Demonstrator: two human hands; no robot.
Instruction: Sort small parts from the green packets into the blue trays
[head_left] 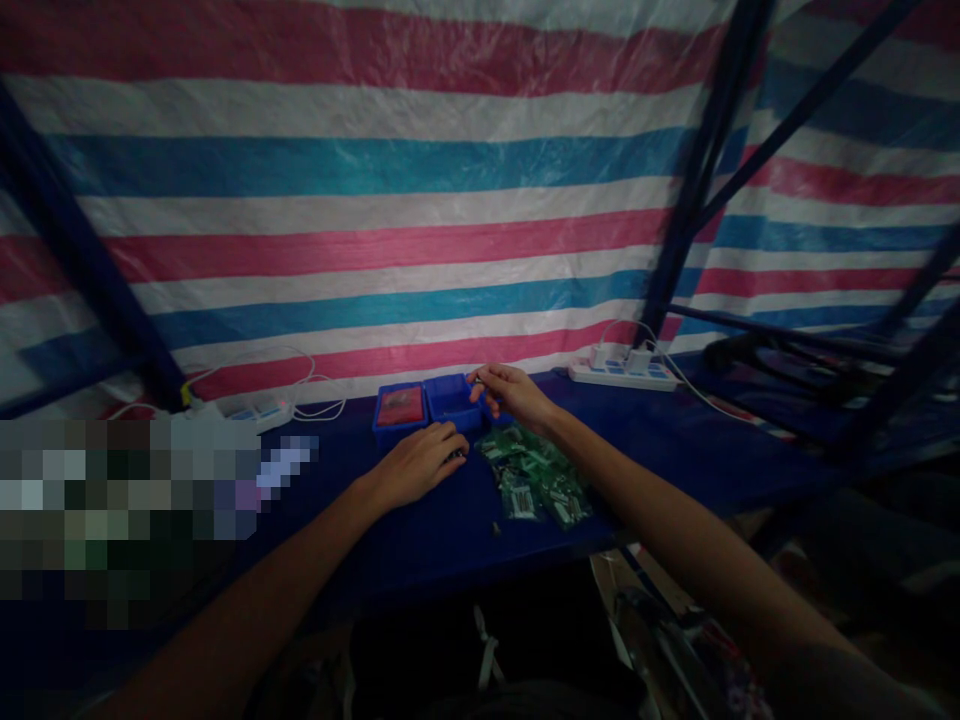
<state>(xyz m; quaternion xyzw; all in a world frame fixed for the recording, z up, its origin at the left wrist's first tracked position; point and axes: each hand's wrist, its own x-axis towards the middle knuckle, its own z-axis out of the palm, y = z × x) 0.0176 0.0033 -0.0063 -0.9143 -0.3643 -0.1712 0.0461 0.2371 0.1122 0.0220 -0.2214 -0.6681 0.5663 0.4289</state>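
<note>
My right hand [516, 395] is raised over the blue bins, thumb and fingertips pinched on something too small to make out. Lower and to the left, my left hand [420, 462] rests near the table top with its fingers curled; a small dark bit shows at the fingertips, too dim to name. Just beyond it stand a blue bin with a red packet [400, 405] in it and a second blue bin [454, 405]. Part of another blue bin is hidden behind my right hand. Clear and greenish plastic bags [525, 480] of small metal parts lie below my right wrist.
One small loose piece [496, 528] lies near the front edge of the blue table [420, 560]. White power strips [622, 374] with cables sit at the back, right and left. Blue metal posts [675, 230] and a striped tarp [390, 240] stand behind. The left side is pixelated.
</note>
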